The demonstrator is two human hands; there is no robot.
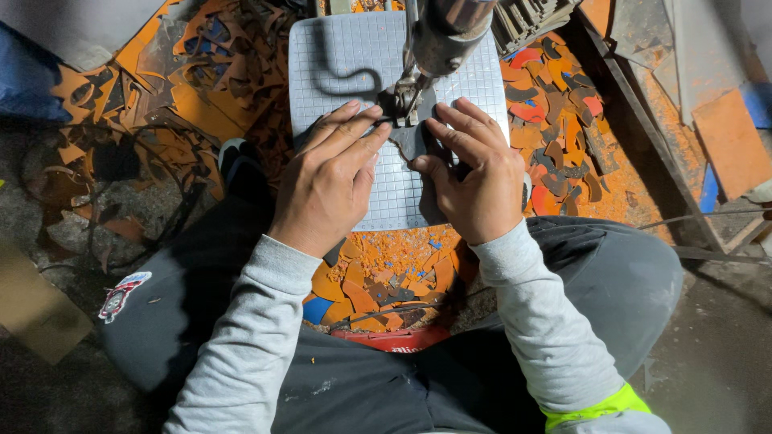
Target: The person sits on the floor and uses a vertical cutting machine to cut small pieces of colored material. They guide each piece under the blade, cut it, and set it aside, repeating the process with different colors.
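A flat dark grey piece of sheet material (412, 143) lies on the pale gridded work plate (338, 60) of a cutting machine. My left hand (330, 181) presses flat on the piece's left side, fingers pointing toward the blade. My right hand (474, 173) presses on its right side, fingertips close to the metal machine head (442, 40) that comes down over the piece. Most of the piece is hidden under both hands.
Orange, black and red offcuts (555, 120) litter the floor right of the plate, and more orange scraps (193, 72) pile up at the left. Small scraps (386, 281) lie between my knees. A stack of dark cut pieces (527, 20) sits behind the plate.
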